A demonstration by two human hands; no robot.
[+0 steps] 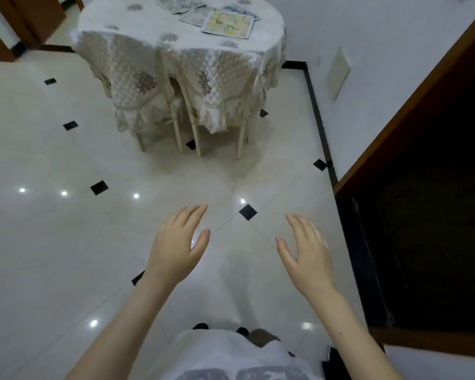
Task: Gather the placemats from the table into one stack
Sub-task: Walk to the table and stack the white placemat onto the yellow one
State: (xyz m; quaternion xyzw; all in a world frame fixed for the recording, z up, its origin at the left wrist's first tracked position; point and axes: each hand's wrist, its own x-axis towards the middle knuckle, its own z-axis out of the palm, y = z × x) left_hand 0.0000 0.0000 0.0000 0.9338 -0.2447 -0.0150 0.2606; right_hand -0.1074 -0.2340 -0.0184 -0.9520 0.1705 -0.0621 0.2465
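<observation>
Chairs (181,105) front table (115,26); placemats (226,24) beyond empty hands (242,248).

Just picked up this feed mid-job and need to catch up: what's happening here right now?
A person is standing on the tiled floor, some way short of the round table, with nothing picked up yet. The left hand and right hand are both held out in front, open and empty. Several placemats lie spread and partly overlapping on the far side of the tablecloth, the yellow-green placemat nearest. Two covered chairs are tucked against the table's near side.
</observation>
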